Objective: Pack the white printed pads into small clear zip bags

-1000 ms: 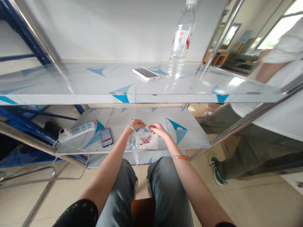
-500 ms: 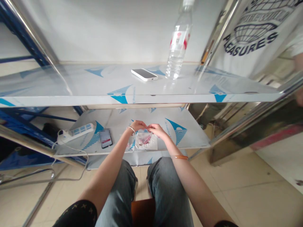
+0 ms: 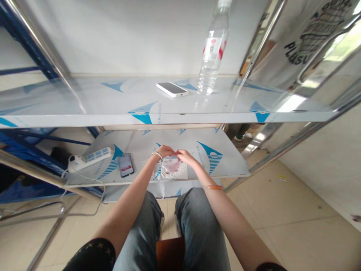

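Over the lower shelf, my left hand and my right hand meet at the fingertips. Both are closed in a pinch, and whatever lies between the fingers is too small to make out. Just below them is a flat white packet or tray with small pinkish-red pieces, perhaps beads, on or in it. Something clear and crinkled, like thin plastic, lies beside it under my left wrist. A silver bangle circles my left wrist, and an orange-brown one sits on my right forearm.
A phone with a lit screen and a white power strip with cables lie left on the lower shelf. The upper shelf holds a white phone and a clear water bottle. Metal posts flank both shelves.
The person in the printed white shirt has shifted away at the right, baring more floor and wall. My hands stay nearly in place, fingertips still together; the pinkish pieces look slightly rearranged.
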Action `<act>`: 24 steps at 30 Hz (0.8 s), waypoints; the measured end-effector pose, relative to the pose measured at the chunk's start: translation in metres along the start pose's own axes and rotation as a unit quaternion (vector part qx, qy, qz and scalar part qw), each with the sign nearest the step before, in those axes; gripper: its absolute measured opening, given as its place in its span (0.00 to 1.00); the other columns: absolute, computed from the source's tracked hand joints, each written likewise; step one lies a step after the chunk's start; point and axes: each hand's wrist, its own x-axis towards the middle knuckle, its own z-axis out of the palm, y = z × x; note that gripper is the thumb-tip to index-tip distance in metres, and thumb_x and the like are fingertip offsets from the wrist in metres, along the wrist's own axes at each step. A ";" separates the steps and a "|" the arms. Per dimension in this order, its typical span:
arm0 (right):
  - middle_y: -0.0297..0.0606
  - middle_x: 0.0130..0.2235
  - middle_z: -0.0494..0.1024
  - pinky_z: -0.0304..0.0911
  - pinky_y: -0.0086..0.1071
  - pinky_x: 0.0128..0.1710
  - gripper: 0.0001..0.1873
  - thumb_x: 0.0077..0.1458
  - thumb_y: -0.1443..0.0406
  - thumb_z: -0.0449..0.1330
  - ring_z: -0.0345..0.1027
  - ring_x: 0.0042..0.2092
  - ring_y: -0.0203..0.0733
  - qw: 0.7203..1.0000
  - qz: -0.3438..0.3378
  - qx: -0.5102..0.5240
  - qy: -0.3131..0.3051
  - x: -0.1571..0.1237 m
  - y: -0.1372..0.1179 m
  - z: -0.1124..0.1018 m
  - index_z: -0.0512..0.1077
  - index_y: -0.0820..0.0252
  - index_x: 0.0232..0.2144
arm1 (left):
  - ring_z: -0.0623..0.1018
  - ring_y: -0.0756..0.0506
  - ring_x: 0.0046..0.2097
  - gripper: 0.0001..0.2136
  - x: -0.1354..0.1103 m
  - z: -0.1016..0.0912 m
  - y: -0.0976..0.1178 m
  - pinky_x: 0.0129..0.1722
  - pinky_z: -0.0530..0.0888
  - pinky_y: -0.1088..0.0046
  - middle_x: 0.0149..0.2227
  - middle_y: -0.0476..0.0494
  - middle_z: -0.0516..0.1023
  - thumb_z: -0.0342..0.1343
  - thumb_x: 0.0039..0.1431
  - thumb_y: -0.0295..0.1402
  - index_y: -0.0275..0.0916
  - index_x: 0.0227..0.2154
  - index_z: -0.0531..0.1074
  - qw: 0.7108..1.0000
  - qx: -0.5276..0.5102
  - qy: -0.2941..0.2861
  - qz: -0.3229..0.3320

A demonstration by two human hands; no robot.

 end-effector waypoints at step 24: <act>0.25 0.13 0.52 0.45 0.27 0.22 0.28 0.43 0.45 0.61 0.50 0.20 0.29 0.998 -0.009 -0.038 0.051 -0.003 0.008 -0.003 0.56 0.57 0.12 | 0.74 0.50 0.28 0.05 0.003 -0.007 -0.007 0.31 0.73 0.78 0.23 0.46 0.77 0.60 0.46 0.31 0.34 0.25 0.78 0.999 0.011 0.021 -0.042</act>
